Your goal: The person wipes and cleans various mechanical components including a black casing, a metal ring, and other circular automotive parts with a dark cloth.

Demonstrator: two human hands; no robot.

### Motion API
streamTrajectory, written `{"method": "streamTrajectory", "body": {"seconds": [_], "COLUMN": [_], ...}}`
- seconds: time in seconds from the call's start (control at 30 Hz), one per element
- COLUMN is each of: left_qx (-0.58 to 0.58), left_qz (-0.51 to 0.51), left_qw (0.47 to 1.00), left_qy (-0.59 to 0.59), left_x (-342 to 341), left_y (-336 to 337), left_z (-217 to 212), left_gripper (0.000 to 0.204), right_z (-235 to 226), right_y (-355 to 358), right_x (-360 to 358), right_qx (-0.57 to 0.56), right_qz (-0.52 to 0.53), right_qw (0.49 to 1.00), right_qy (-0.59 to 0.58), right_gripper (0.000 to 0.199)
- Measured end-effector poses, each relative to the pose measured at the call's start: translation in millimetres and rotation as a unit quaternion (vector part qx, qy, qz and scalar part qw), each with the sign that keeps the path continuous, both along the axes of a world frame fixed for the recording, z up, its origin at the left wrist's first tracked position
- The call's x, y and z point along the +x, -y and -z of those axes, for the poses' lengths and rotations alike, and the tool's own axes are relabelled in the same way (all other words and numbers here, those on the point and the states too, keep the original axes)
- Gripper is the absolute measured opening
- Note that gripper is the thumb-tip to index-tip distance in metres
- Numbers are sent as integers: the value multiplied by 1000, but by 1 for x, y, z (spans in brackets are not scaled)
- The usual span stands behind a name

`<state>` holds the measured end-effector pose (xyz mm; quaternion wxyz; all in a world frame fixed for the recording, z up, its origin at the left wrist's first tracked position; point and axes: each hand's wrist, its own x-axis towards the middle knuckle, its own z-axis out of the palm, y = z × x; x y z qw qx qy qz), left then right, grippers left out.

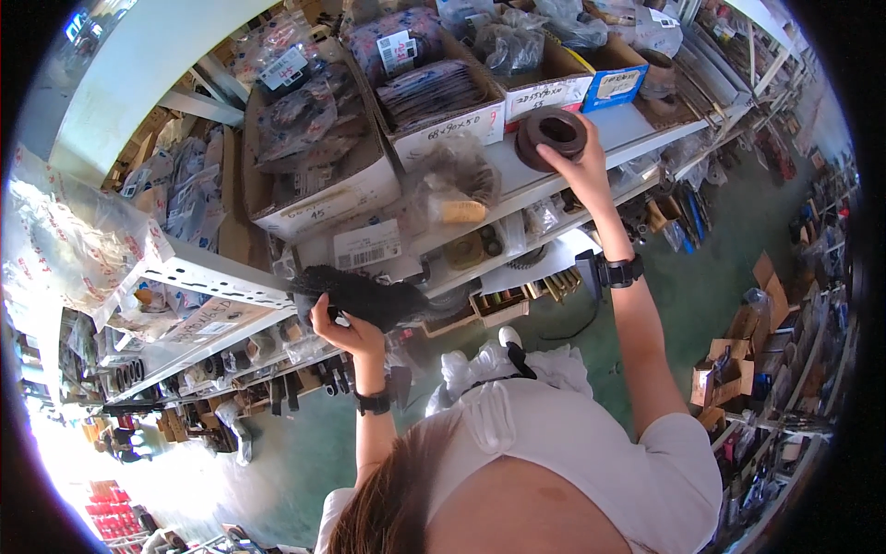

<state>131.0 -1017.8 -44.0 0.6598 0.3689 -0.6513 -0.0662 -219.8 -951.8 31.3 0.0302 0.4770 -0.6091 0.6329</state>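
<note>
My left hand [346,331] is closed on a dark, fuzzy black cloth [369,297] at the front edge of the shelf; whether it is a rag or a brush head I cannot tell. My right hand [577,159] grips a stack of brown rings [552,137], like oil seals, at the shelf's front edge, thumb near the hole. Between the two hands lie a clear plastic bag of ring-shaped parts [457,185] and a white barcode label [367,244].
Open cardboard boxes [323,198] of bagged parts line the shelf [517,189], with a blue box [616,83] farther right. Lower shelves hold more parts. Cardboard boxes [724,371] stand right of the green floor [637,323]. A clear plastic bag [74,231] hangs at the left.
</note>
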Motion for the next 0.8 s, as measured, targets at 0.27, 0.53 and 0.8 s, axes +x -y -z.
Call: {"method": "streamTrajectory", "body": {"seconds": [0.27, 0.53, 0.8], "left_qx": [2, 8, 21], "left_qz": [-12, -10, -16], "left_qw": [1000, 1000, 1000], "left_qy": [13, 18, 16], "left_x": [1, 0, -1], "left_y": [2, 0, 0], "left_z": [0, -4, -3], "left_gripper": [35, 34, 35], "right_z": [2, 1, 2], "right_y": [-1, -5, -6], "right_x": [1, 0, 5], "right_qx": [-8, 87, 100], "right_qz": [-68, -17, 37], "right_qw": [994, 993, 984], "right_qy": [83, -75, -143], "right_gripper": [56, 69, 77]}}
